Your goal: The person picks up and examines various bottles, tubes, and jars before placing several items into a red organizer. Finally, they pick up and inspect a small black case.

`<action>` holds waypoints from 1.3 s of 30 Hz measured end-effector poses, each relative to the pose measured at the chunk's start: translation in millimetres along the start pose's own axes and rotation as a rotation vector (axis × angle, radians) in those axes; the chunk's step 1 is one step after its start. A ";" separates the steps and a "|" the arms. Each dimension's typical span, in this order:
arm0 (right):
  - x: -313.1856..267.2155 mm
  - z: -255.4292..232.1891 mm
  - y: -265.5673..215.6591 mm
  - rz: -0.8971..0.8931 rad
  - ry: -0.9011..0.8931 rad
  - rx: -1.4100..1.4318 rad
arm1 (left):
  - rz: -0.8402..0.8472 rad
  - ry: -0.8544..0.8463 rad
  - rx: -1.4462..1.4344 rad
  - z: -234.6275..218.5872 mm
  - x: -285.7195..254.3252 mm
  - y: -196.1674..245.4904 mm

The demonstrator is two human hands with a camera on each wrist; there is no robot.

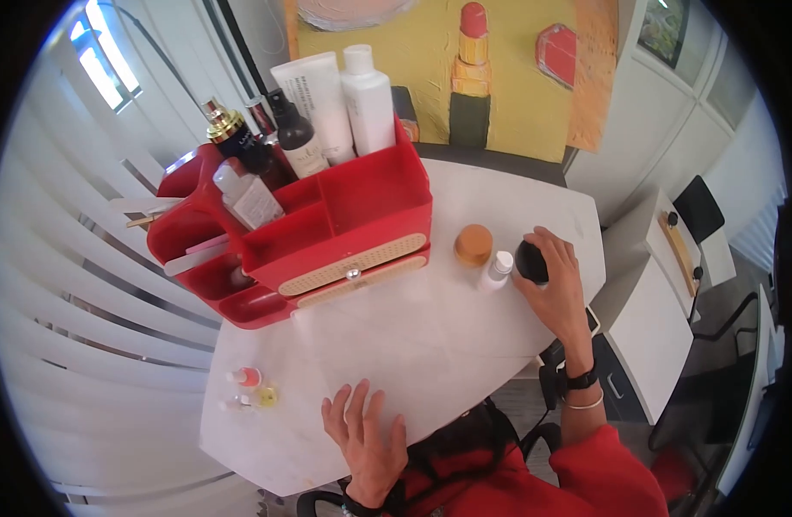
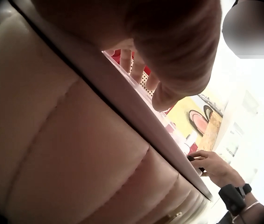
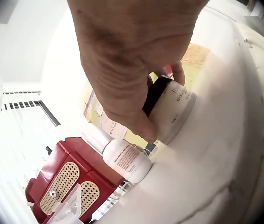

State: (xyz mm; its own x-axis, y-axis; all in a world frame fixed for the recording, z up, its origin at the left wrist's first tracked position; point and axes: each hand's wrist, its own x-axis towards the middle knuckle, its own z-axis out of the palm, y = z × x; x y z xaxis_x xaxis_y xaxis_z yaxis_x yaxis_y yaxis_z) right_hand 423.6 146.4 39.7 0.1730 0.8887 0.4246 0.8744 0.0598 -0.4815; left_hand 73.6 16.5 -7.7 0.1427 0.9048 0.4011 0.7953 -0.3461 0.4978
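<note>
My right hand [image 1: 553,289] curls its fingers and thumb round a cream jar [image 3: 173,114] with a white body and black lid, at the table's right side. In the right wrist view the jar stands on the white tabletop. Just left of it is a small white bottle [image 1: 497,270] with a white cap, its label printed in small red text. Behind that bottle sits a round jar with an orange-brown lid [image 1: 473,245]. My left hand [image 1: 366,439] is at the table's near edge, fingers spread and relaxed, holding nothing.
A red cosmetics organizer [image 1: 379,202] with patterned drawer fronts stands at the back left, holding bottles and a white tube [image 1: 317,103]. Small bottles [image 1: 251,389] are at the table's left. A lipstick painting [image 1: 534,112] is behind the table; a white cabinet [image 1: 642,345] is at right.
</note>
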 end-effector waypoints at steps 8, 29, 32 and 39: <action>21.7 -44.4 -77.4 -0.150 0.165 0.201 | 0.003 0.004 -0.055 -3.3 1.3 1.0; 138.2 104.5 -310.5 -0.507 0.056 0.348 | 0.039 0.025 -0.171 -12.6 1.9 -9.8; 133.3 95.0 -306.6 -0.581 0.171 0.394 | 0.040 0.051 -0.170 -8.9 0.3 -11.7; 77.4 28.5 -269.1 -0.520 0.042 0.890 | -0.001 0.152 -0.260 -10.6 -4.9 -19.1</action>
State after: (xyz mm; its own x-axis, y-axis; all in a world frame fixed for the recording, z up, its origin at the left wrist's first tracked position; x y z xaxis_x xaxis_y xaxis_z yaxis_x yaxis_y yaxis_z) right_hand 188.8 212.1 180.3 -0.0999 0.6413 0.7608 0.1960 0.7623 -0.6168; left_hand 51.5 16.0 -11.0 0.0368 0.8645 0.5013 0.6153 -0.4149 0.6703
